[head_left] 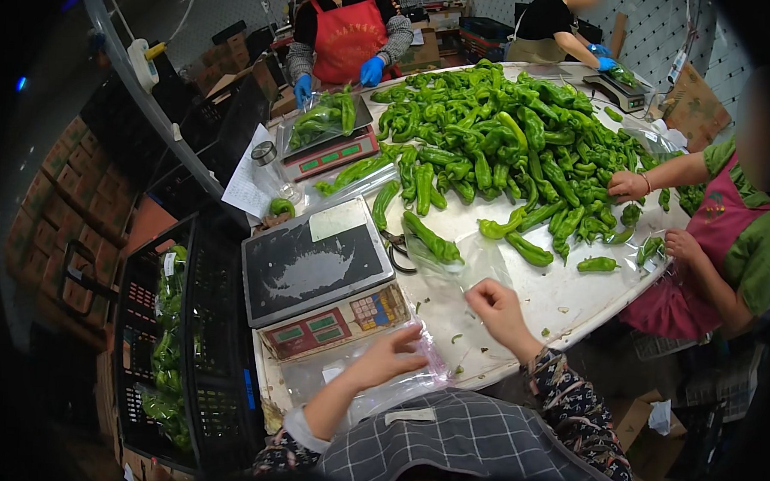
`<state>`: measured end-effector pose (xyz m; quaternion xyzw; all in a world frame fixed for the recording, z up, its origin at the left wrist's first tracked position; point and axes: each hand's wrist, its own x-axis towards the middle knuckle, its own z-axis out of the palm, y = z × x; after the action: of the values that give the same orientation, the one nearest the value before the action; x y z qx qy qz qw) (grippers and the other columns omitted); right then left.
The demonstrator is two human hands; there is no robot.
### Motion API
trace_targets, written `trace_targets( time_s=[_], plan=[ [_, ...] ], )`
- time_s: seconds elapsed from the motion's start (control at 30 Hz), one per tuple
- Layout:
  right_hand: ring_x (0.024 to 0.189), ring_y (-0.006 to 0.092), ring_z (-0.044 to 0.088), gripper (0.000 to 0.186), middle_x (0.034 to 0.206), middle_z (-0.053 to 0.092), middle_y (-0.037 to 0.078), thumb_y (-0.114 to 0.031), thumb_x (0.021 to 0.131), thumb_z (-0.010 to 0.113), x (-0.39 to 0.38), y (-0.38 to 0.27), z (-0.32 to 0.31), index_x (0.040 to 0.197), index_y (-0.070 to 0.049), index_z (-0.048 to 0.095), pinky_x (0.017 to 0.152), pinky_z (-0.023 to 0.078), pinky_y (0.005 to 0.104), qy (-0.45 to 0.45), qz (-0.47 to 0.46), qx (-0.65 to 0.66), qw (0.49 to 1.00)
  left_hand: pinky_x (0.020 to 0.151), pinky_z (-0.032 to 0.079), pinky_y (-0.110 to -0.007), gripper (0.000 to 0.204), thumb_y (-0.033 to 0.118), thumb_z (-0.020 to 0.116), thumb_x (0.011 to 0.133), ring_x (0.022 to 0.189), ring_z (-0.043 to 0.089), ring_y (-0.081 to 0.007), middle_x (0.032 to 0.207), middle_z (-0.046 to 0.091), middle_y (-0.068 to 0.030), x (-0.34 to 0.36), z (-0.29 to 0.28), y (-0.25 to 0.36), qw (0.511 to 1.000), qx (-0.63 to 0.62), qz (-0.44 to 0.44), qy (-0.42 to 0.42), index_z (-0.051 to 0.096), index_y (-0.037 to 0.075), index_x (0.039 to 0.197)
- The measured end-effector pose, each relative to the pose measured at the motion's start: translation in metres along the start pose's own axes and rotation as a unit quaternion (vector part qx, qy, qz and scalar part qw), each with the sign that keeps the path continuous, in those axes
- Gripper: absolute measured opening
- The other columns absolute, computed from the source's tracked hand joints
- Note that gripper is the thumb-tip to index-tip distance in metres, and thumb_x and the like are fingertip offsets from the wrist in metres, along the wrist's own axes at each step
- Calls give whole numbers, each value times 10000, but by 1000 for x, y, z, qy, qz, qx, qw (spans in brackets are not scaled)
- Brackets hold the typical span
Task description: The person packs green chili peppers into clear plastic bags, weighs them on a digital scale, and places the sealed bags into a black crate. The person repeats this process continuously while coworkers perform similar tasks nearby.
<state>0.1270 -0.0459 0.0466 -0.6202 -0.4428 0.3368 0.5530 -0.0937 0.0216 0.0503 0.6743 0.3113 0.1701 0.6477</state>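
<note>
My right hand [495, 312] pinches the edge of a clear plastic bag [478, 263] lying on the white table, with a long green pepper [433, 241] at the bag's far end. My left hand [388, 358], fingers apart, hovers over flat plastic bags [424, 375] at the table's near edge, just in front of an old scale [302, 252] with a dark, worn platform. A large heap of green peppers [509, 143] covers the middle and back of the table, with a few loose ones nearer me.
A co-worker in red [342, 41] stands at a scale [328, 156] with bagged peppers. Another worker [540, 37] works at the back right; one in pink [712, 220] handles peppers at right. Black crates [149, 419] with bagged peppers and a metal post [179, 145] are at left.
</note>
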Motion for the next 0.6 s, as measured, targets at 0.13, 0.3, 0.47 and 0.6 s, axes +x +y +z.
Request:
trace_targets(
  time_s=[0.13,0.3,0.47,0.6],
  plan=[
    [571,83,475,131,650,557,34,-132,797,633,-17,-9,35,772,-11,589,527,394,232,-70,-128,-83,986,695,494,-258,223,175,593,839,773,598,-129,854,633,-46,30,25,14,974,-216,-22,67,620,4,979],
    [563,105,472,135,629,525,42,-130,811,616,-27,-9,11,759,-10,585,520,386,248,-64,-20,-76,995,590,458,-239,203,191,596,839,703,603,-122,840,637,-79,25,7,-5,999,21,-40,7,617,-11,857],
    [581,193,523,137,683,547,80,-151,798,615,-32,-8,-5,756,-30,568,527,412,292,37,-82,-150,985,587,473,-297,271,170,633,772,630,613,-190,720,630,-102,13,-26,-24,926,360,50,97,583,19,992],
    [642,279,555,153,703,536,100,-187,793,603,-34,-1,23,713,-73,540,547,438,375,34,-170,-282,943,594,484,-353,360,161,612,762,604,607,-275,627,607,-115,5,9,56,667,595,371,251,527,65,1100]
  ],
)
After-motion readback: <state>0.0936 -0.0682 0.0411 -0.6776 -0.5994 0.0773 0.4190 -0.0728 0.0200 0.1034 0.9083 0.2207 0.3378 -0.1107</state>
